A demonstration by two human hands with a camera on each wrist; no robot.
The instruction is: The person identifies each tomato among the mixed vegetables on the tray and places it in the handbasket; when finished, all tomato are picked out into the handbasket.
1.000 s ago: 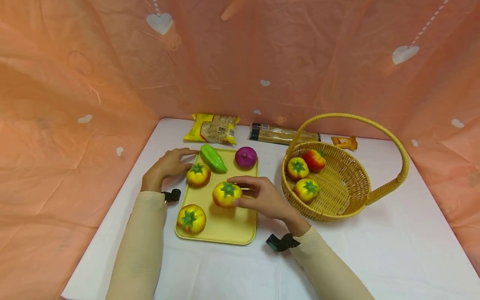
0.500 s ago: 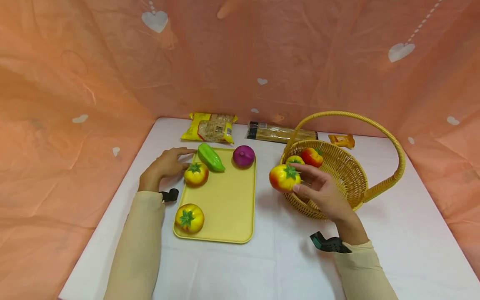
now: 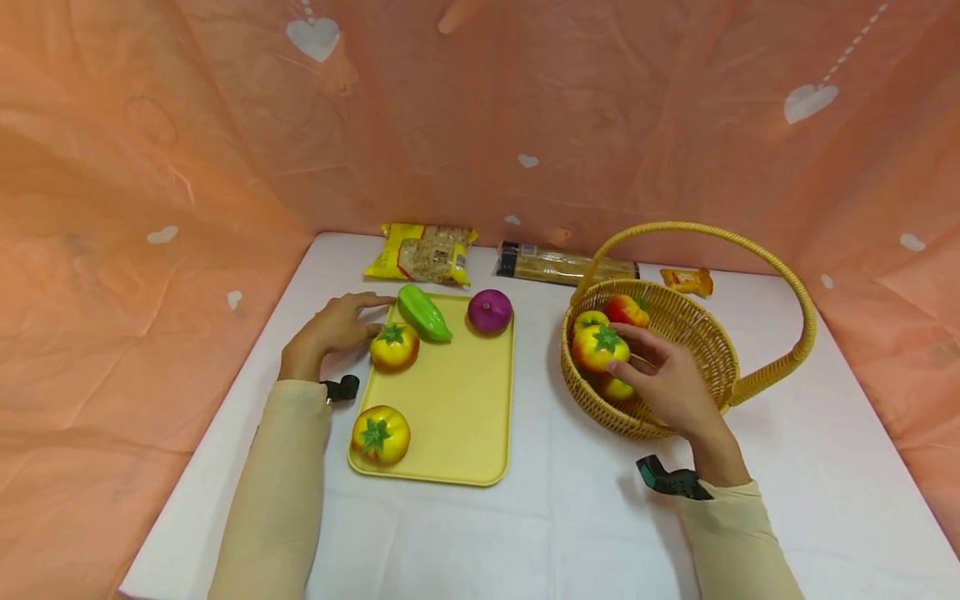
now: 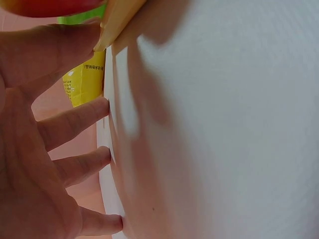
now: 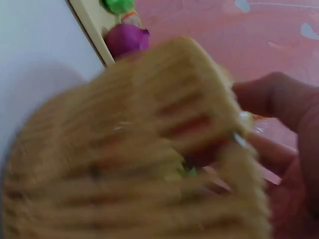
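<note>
The right hand (image 3: 671, 383) pinches a yellow-red tomato (image 3: 596, 348) over the left part of the wicker basket (image 3: 701, 333); beneath and behind it lie two yellow tomatoes and a red one (image 3: 627, 310). In the right wrist view the blurred basket wall (image 5: 124, 149) hides most of the held tomato. At the yellow tray's (image 3: 457, 400) left edge rests the left hand (image 3: 330, 329), fingers spread, thumb near a tomato (image 3: 395, 347); the left wrist view shows its fingertips (image 4: 103, 105) on the white table. Also on the tray are a green pepper (image 3: 423, 313), a purple onion (image 3: 490, 312) and another tomato (image 3: 381, 435).
Behind the tray lies a yellow food packet (image 3: 423, 253). A long clear pack with a black end (image 3: 562, 264) lies to its right, and a small orange packet (image 3: 687, 282) is behind the basket. The basket's tall handle (image 3: 798, 308) arches over its right side.
The right hand has lifted the tomato from the middle of the tray and carried it rightwards to the basket. The left hand has stayed at the tray's left edge.
</note>
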